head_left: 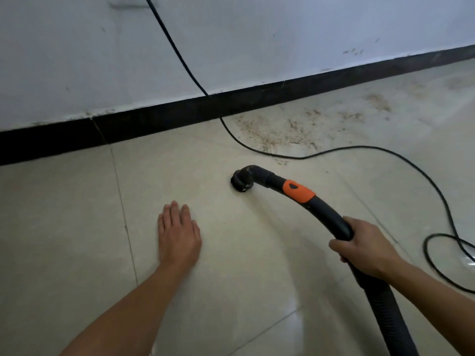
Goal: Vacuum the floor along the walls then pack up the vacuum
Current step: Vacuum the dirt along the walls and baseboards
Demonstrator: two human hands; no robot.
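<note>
My right hand grips the black curved vacuum handle, which carries an orange collar. A ribbed black hose runs from the grip down to the lower right edge. The round black nozzle sits on the beige tile floor, a short way out from the wall. My left hand rests flat on the tiles, fingers straight, left of and nearer to me than the nozzle. Brown dust and debris lie scattered on the floor beyond the nozzle, near the wall.
A white wall with a black skirting board runs across the top. A black power cord drops down the wall, crosses the debris and loops on the floor at the right. More dust lies farther right along the wall.
</note>
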